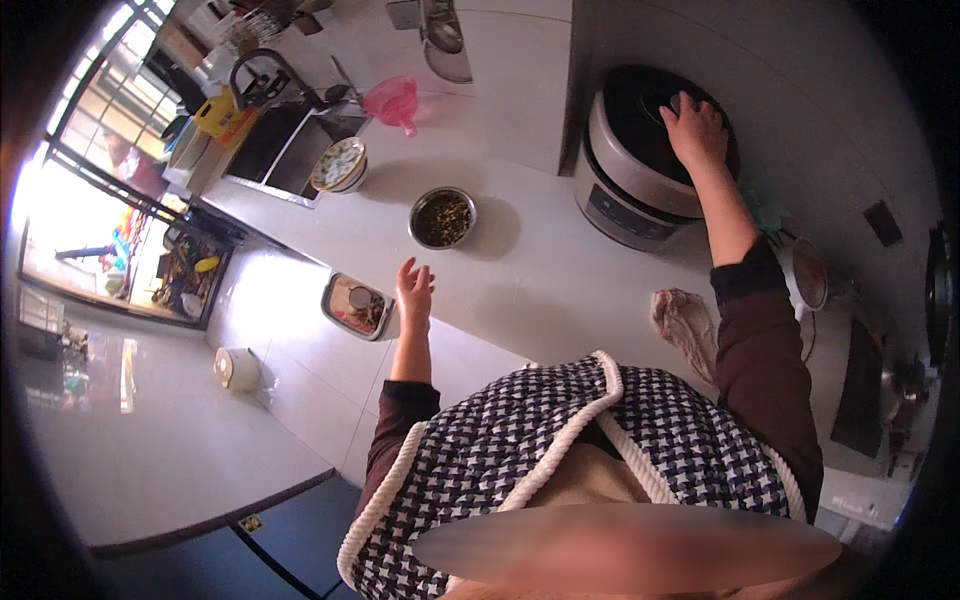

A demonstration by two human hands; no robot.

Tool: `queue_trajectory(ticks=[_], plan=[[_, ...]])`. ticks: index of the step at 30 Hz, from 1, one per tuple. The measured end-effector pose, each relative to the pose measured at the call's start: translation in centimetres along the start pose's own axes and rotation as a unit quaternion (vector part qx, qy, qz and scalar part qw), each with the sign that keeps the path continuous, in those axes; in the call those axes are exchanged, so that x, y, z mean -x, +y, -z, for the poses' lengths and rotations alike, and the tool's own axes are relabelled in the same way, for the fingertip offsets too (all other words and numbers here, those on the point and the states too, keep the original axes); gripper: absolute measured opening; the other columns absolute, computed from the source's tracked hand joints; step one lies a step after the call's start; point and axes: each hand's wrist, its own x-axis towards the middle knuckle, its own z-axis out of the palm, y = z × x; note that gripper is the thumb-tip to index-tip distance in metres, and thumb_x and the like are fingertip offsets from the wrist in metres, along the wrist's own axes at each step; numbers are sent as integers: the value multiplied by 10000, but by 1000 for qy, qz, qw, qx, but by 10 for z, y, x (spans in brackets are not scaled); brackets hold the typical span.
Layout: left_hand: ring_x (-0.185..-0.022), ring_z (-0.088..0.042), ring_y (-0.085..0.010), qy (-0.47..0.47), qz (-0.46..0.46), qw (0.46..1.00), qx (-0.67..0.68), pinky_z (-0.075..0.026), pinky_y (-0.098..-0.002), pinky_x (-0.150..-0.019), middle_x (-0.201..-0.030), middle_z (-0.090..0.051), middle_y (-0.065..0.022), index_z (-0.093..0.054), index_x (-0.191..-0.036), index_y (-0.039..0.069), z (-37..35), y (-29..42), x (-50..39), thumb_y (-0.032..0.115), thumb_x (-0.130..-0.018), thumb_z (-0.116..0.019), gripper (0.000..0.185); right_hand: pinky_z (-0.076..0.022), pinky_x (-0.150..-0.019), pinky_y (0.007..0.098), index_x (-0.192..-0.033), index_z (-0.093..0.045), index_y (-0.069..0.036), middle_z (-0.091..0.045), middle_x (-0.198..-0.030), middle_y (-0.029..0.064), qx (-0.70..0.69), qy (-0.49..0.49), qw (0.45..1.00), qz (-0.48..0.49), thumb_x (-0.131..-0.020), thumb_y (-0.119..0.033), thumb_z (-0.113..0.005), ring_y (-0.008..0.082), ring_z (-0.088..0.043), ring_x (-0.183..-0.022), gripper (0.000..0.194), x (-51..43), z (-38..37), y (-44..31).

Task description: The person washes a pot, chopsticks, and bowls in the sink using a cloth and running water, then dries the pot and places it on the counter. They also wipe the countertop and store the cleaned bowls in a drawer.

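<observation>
At the far right of the counter, my right hand (697, 133) lies over the black lid (637, 94) of an electric cooker (637, 187). Its thumb and fingers are around the lid's raised centre, partly hidden under the palm. A dark gap runs between the lid section and the cooker's body at the front. My left hand (414, 291) hangs by the counter's edge, fingers apart, holding nothing. Just beyond it stands a steel bowl (443, 218) of dark, chopped food. On the floor beside that hand is an open waste bin (358, 304) with scraps inside.
Stacked patterned bowls (339, 166) stand by the sink (289, 154), under a black faucet (274, 79). A pink plastic strainer or scoop (391, 101) lies behind. A crumpled cloth (684, 330) rests near my right sleeve. A white pot (808, 276) is at the right, a white container (237, 368) at the left.
</observation>
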Motion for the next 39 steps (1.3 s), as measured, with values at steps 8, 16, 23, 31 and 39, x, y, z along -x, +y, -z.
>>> queue_trajectory(ticks=[8,16,23,31,39], plan=[[-945,-602,-230,37,65,995,60,-520,-370,-777,-1103,-581,-119,-385,-1321,63,23,27,-34,229,-921,-527,456,-405,-956,429,-1197,-529,-84,-539,-1188,117,-234,287,876,308,-880,-113,-569,277,-520,-1097,321,87,38,20],[-1202,-413,-371,98,65,971,209,-460,-529,-913,-1363,-293,-196,-222,-1396,102,106,52,-188,376,-864,-609,714,-469,-742,308,-1062,-581,-47,-617,-799,37,-462,-71,878,103,-875,-151,-618,139,-575,-826,217,165,30,-10],[-831,-557,-210,53,101,985,132,-552,-374,-673,-1016,-540,-108,-493,-1177,69,145,63,-312,390,-882,-570,443,-489,-613,241,-1216,-444,-54,-623,-978,97,-637,-452,623,42,-954,-349,-478,124,-620,-742,396,131,-59,-241],[-550,-607,-148,-18,31,999,33,-541,-282,-531,-750,-628,-86,-552,-1142,25,145,79,-324,135,-869,-555,294,-523,-541,297,-1151,-447,-42,-601,-914,99,-587,-521,618,-47,-911,-479,-486,174,-618,-686,500,90,-155,-504],[-520,-572,-136,-17,-8,998,59,-497,-262,-483,-732,-605,-86,-516,-1151,-31,145,111,-308,59,-822,-532,342,-545,-513,323,-1038,-484,-18,-609,-865,99,-634,-392,660,-88,-880,-259,-558,184,-621,-649,297,97,-153,-525]])
